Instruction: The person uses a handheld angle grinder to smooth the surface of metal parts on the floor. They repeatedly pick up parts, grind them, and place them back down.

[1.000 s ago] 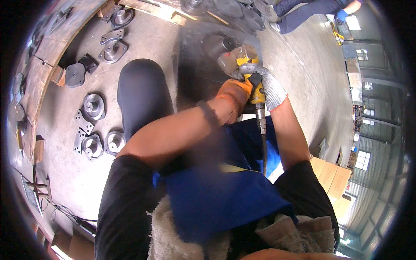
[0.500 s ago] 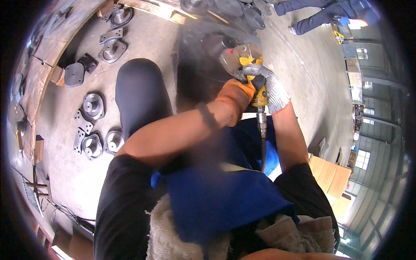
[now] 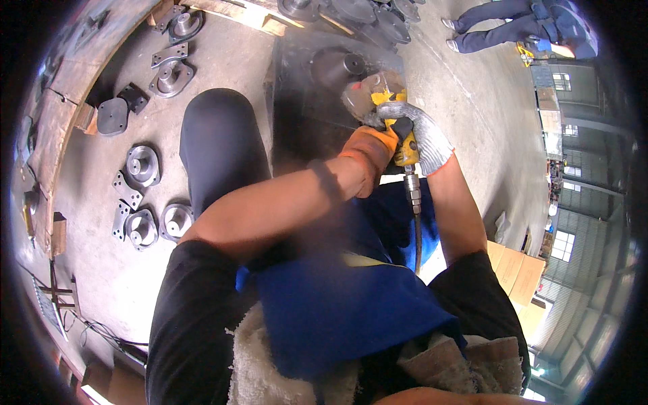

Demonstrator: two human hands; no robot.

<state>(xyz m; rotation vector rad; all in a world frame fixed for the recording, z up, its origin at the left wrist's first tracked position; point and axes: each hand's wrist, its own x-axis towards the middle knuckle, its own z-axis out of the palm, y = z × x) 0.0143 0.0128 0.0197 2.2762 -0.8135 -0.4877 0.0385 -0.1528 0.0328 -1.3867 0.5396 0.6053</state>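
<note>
Both my hands hold a yellow air-powered angle grinder (image 3: 408,151) above a dark metal work surface (image 3: 304,128). My left hand (image 3: 370,154), in an orange glove, is closed round the tool from its left side. In a grey-and-white glove, my right hand (image 3: 426,135) wraps over the top and right of it. A hose (image 3: 418,233) with a metal coupling runs from the handle back toward my lap. The grinder's guarded disc end (image 3: 360,98) points away from me. Just beyond it, a round metal part with a raised hub (image 3: 335,65) lies on the surface.
Several flanged metal parts (image 3: 141,166) and flat drilled plates (image 3: 113,116) lie on the floor to the left, beside a wooden bench edge (image 3: 67,142). More round parts (image 3: 354,9) are at the far side. A co-worker (image 3: 533,27) stands far right. Cardboard boxes (image 3: 516,270) sit at the right.
The grinder's handle end and my right hand have shifted slightly right. More of the hubbed part shows beyond the disc. At the far right the co-worker has moved.
</note>
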